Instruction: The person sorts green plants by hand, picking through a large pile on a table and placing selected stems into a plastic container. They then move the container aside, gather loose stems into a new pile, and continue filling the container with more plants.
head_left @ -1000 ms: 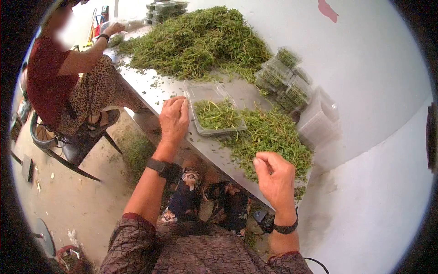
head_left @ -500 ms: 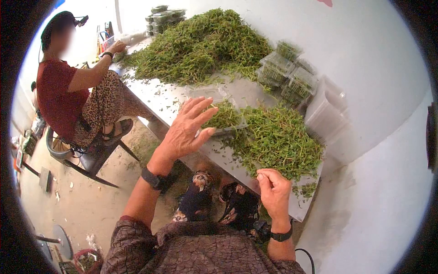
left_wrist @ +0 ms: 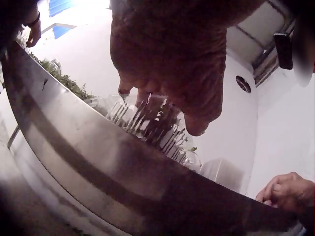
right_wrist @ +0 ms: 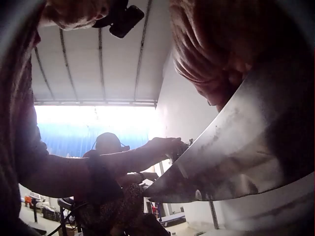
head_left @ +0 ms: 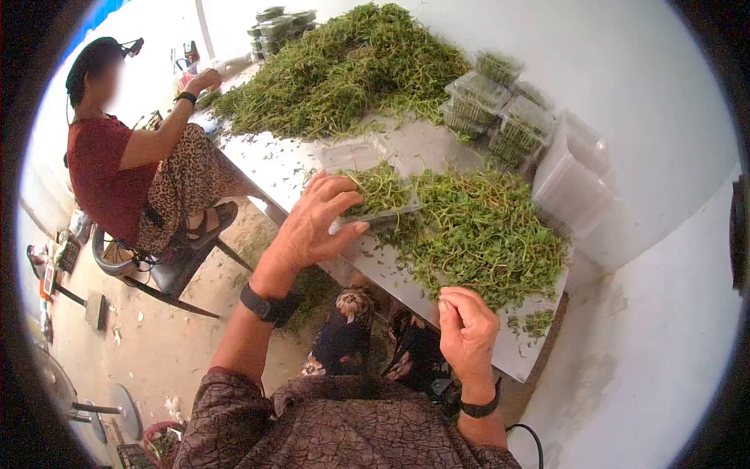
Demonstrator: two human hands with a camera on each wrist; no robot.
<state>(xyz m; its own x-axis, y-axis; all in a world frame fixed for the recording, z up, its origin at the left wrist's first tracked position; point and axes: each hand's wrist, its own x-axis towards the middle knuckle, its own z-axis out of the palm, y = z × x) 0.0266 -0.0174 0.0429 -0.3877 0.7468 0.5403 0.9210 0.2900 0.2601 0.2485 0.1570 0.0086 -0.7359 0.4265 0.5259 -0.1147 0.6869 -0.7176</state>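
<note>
A hinged clear plastic box (head_left: 412, 205) lies on the table with its lid folded back, filled with leafy green stems (head_left: 380, 186). My left hand (head_left: 312, 223) reaches over the box's near left side, its fingers spread and slightly bent down at the greens. Seen in the left wrist view, that hand (left_wrist: 167, 64) covers part of the ribbed box wall (left_wrist: 142, 120). By the table's front edge, my right hand (head_left: 469, 332) is curled, thumb against the index finger, with nothing visible between them. A loose heap of greens (head_left: 488, 234) lies just beyond it.
A large mound of greens (head_left: 344, 78) covers the far table. Filled boxes (head_left: 508, 117) are stacked along the wall, beside nested empty boxes (head_left: 574, 176). More boxes (head_left: 280, 31) stand at the far end. A person (head_left: 117, 156) sits at the table's left side.
My left hand has moved from beside the box to over its near side, fingers spreading from a closer bunch. The right hand stays curled near the table edge. The head view has shifted.
</note>
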